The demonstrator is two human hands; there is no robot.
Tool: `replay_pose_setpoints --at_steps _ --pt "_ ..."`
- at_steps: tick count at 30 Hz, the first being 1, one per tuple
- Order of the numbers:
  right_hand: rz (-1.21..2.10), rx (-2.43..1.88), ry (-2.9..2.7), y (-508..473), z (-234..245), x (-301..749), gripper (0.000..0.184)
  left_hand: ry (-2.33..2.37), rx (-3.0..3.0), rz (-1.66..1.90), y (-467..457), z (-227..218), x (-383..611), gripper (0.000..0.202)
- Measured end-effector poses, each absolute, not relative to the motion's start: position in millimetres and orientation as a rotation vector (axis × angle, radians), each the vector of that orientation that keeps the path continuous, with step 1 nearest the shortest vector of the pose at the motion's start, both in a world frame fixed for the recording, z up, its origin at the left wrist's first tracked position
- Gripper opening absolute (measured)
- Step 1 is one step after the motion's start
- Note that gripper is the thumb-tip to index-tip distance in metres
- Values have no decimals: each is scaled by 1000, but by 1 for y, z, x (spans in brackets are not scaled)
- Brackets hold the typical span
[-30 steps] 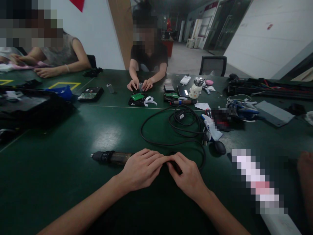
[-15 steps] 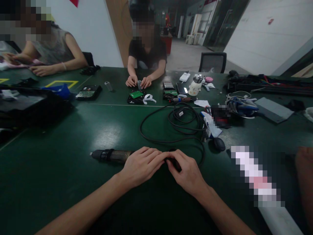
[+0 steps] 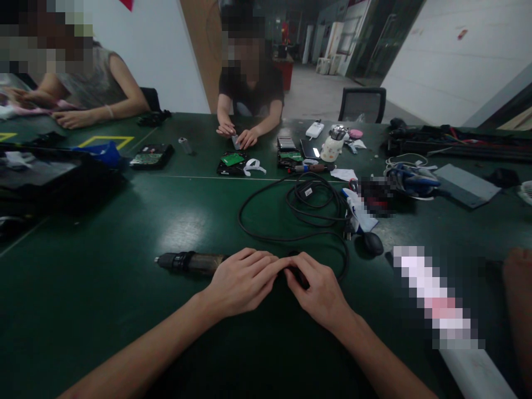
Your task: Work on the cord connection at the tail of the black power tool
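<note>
An electric screwdriver (image 3: pixel 203 264) with a dark, worn body lies sideways on the green table, its metal tip pointing left. My left hand (image 3: pixel 245 280) is closed over the body from above, fingers together and reaching right. At the rear end of the tool, my right hand (image 3: pixel 313 285) is closed with thumb and fingers bent round a dark part. The fingertips of both hands meet there and hide much of that end. A black power cord (image 3: pixel 266 239) lies in loose coils just beyond my hands.
Across the table a co-worker (image 3: pixel 251 100) handles a small grey piece (image 3: pixel 236 142) behind an open device with a green circuit board (image 3: pixel 231 159). A black mouse (image 3: pixel 371 244) and a long white box (image 3: pixel 469 360) lie to the right. A black tray (image 3: pixel 62 188) stands left.
My hands stay almost still on the screwdriver. The co-worker opposite has tilted the small grey piece and raised one hand slightly.
</note>
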State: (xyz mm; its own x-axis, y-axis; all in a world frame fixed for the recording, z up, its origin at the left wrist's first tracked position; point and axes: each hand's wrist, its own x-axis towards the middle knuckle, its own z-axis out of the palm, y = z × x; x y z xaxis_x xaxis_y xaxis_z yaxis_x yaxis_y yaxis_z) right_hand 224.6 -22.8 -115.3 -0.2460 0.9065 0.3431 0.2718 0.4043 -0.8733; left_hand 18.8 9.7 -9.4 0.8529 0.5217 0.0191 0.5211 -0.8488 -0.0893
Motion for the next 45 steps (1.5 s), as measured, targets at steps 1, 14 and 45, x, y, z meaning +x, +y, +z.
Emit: replay_pose_setpoints --at_steps 1,14,45 --pt "869 -1036 -1750 -23 -115 224 11 -826 -2933 7 10 -9 19 48" --pt "878 -1050 -1746 -23 -116 224 9 -813 -2946 23 11 -9 18 50" --pt "847 -1039 -1755 -22 -114 225 9 -839 -2918 16 10 -10 18 50"
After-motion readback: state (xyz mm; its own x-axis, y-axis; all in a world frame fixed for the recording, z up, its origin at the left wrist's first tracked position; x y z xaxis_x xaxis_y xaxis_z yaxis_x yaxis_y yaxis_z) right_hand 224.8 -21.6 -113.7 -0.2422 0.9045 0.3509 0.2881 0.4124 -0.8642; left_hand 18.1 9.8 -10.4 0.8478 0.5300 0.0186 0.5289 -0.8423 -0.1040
